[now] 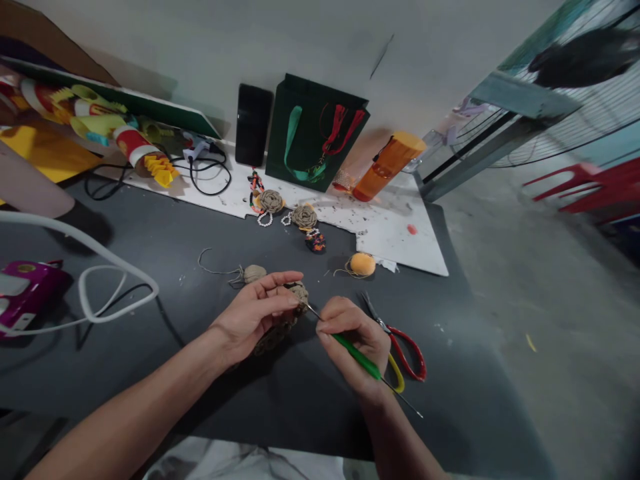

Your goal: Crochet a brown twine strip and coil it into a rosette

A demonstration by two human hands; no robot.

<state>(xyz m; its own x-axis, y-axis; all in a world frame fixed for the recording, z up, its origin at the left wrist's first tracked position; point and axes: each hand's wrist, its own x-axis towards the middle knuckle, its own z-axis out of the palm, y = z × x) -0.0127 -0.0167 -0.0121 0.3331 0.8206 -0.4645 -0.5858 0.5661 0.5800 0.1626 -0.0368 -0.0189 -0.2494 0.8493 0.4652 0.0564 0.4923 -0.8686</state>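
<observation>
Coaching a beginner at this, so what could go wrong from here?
The hook in the right hand has its bare metal tip at the crocheted piece, right by the fingertips of the left hand, so a slip could jab a finger. The scissors lie beside the right hand, so a careless wrist movement might catch their blades. The loose tail on the twine ball could possibly snag.

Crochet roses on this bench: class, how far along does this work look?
Done, it seems: two coiled tan cord roses edged with white beads. In hand: the left hand holds a tan cord piece while the right hand works a green-handled crochet hook into it. Apparently left: a tan cord ball trailing a loose strand, and an orange ball.
</observation>
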